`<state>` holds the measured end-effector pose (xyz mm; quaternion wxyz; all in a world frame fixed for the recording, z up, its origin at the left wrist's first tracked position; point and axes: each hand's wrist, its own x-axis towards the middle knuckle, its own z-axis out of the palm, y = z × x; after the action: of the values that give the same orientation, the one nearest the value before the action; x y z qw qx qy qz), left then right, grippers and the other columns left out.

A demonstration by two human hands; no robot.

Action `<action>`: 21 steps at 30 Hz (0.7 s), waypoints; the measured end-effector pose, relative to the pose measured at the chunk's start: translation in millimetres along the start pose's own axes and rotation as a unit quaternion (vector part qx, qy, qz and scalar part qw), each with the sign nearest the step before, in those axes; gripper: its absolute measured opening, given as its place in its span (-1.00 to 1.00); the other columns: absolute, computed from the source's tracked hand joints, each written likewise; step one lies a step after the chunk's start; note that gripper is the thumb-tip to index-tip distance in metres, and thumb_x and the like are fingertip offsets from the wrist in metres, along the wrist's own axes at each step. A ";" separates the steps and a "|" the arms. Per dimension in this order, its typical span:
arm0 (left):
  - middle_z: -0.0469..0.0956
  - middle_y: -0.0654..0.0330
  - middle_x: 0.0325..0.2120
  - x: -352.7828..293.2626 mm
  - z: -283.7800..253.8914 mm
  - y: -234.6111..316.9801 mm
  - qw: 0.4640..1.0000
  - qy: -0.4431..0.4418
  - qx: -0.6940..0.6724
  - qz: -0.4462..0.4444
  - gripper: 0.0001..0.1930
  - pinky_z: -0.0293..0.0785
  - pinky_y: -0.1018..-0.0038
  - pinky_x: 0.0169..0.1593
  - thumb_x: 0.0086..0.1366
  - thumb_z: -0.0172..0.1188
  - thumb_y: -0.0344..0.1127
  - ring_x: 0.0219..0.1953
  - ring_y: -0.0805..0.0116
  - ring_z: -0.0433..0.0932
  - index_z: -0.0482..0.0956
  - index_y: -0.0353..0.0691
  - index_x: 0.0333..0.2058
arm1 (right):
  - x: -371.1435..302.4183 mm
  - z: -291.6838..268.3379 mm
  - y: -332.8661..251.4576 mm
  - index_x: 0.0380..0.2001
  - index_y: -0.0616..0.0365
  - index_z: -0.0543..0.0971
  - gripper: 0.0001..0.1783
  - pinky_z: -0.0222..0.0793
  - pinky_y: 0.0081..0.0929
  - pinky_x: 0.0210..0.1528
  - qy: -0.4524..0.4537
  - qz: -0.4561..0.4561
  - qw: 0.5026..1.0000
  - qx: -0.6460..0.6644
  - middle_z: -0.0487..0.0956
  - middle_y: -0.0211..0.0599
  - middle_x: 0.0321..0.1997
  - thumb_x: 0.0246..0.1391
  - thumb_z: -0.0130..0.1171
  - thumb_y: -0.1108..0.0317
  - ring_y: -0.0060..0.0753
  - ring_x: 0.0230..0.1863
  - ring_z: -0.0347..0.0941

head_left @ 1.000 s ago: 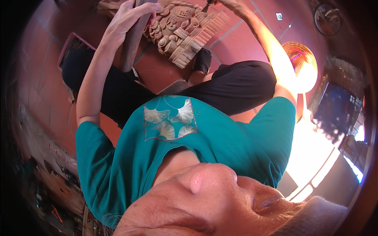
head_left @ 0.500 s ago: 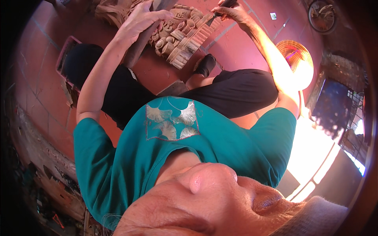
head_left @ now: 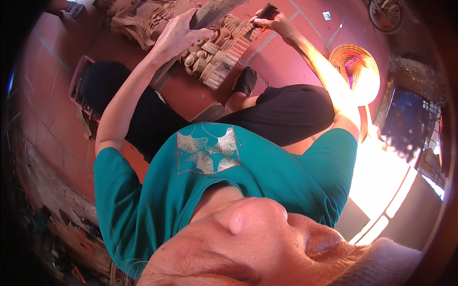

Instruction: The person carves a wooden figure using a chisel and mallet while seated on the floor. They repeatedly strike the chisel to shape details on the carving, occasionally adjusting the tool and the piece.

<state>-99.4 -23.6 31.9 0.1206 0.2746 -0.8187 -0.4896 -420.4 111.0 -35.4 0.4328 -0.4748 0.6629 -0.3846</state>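
Observation:
My left hand (head_left: pixel 177 37) is closed round a long wooden bar (head_left: pixel 217 10), its thumb stretched along the near side. The bar slants from the top edge down toward my left leg. My right hand (head_left: pixel 282 25) grips a chisel (head_left: pixel 268 10) with a dark handle. The chisel's blade points down at the ridged edge of a carved wooden piece (head_left: pixel 217 66); I cannot tell whether it touches. Scrolls and rounded shapes in relief cover this carving, partly hidden behind the bar and my left hand.
Another carved wooden piece (head_left: pixel 136 26) lies beyond my left hand. A straw hat (head_left: pixel 355 59) with a purple ribbon rests right of my knee. A bicycle wheel (head_left: pixel 385 15) stands far right. A red plastic frame (head_left: pixel 76 83) is by my left knee. A board (head_left: pixel 210 113) lies between my legs.
The bar's upper end has swung right, toward the chisel, and my left hand has moved slightly right and down. The chisel's handle has tilted in my right hand. The whole view has shifted a little.

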 end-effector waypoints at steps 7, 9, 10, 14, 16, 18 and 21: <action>0.61 0.08 -0.44 8.8 13.5 5.9 0.999 -0.011 0.025 0.039 -0.29 0.51 0.41 -0.35 0.21 0.38 0.03 -0.54 0.40 0.57 0.42 -0.36 0.16 | 6.7 9.0 10.2 -0.08 0.18 0.58 -0.64 0.51 -0.54 -0.24 0.001 -0.006 0.998 -0.069 0.68 -0.36 -0.17 0.20 0.34 0.17 -0.58 -0.26 0.57; 0.61 0.07 -0.45 9.9 18.1 10.9 0.998 0.002 0.024 0.051 -0.28 0.51 0.41 -0.36 0.21 0.38 0.04 -0.55 0.40 0.56 0.40 -0.35 0.17 | 4.7 15.1 9.0 -0.06 0.18 0.57 -0.64 0.51 -0.52 -0.20 -0.010 -0.070 0.997 -0.017 0.67 -0.35 -0.13 0.21 0.33 0.18 -0.56 -0.21 0.57; 0.61 0.06 -0.45 11.2 20.3 12.6 0.998 0.001 0.016 0.055 -0.28 0.52 0.41 -0.36 0.21 0.38 0.04 -0.54 0.39 0.57 0.40 -0.35 0.17 | 3.8 17.5 8.1 -0.04 0.18 0.56 -0.64 0.51 -0.51 -0.18 -0.015 -0.102 0.995 0.009 0.67 -0.34 -0.11 0.22 0.32 0.18 -0.56 -0.18 0.57; 0.60 0.04 -0.45 16.9 28.0 18.6 0.998 -0.016 0.013 0.062 -0.27 0.53 0.39 -0.36 0.22 0.37 0.05 -0.53 0.37 0.58 0.38 -0.34 0.19 | 6.4 13.6 16.7 -0.02 0.18 0.56 -0.63 0.51 -0.49 -0.11 -0.023 -0.080 0.996 -0.028 0.66 -0.34 -0.08 0.23 0.31 0.19 -0.53 -0.12 0.56; 0.61 0.03 -0.45 18.4 31.3 11.2 0.995 -0.014 0.054 0.088 -0.27 0.53 0.38 -0.35 0.23 0.35 0.06 -0.53 0.35 0.59 0.36 -0.32 0.20 | -1.7 17.6 -5.1 -0.02 0.18 0.56 -0.63 0.51 -0.47 -0.10 -0.030 -0.081 0.995 -0.048 0.66 -0.35 -0.10 0.23 0.31 0.18 -0.52 -0.13 0.57; 0.61 0.02 -0.44 21.2 36.1 0.0 0.983 -0.001 0.114 0.147 -0.27 0.54 0.36 -0.34 0.25 0.33 0.07 -0.53 0.33 0.60 0.34 -0.30 0.22 | -0.3 16.9 -15.9 -0.03 0.18 0.56 -0.63 0.50 -0.47 -0.08 -0.025 -0.010 0.995 -0.101 0.66 -0.36 -0.11 0.23 0.30 0.17 -0.52 -0.13 0.57; 0.62 0.00 -0.40 21.7 29.8 10.6 0.987 -0.034 0.086 0.128 -0.25 0.54 0.34 -0.32 0.27 0.30 0.08 -0.52 0.30 0.61 0.29 -0.27 0.27 | -1.8 15.9 -10.6 -0.03 0.17 0.58 -0.62 0.50 -0.45 -0.08 -0.004 0.008 0.991 -0.135 0.66 -0.34 -0.12 0.23 0.30 0.15 -0.50 -0.14 0.57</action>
<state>-134.7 -10.1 25.0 0.1305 0.1601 -0.8898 -0.4069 -402.0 108.4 -30.6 0.3704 -0.5249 0.7110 -0.2859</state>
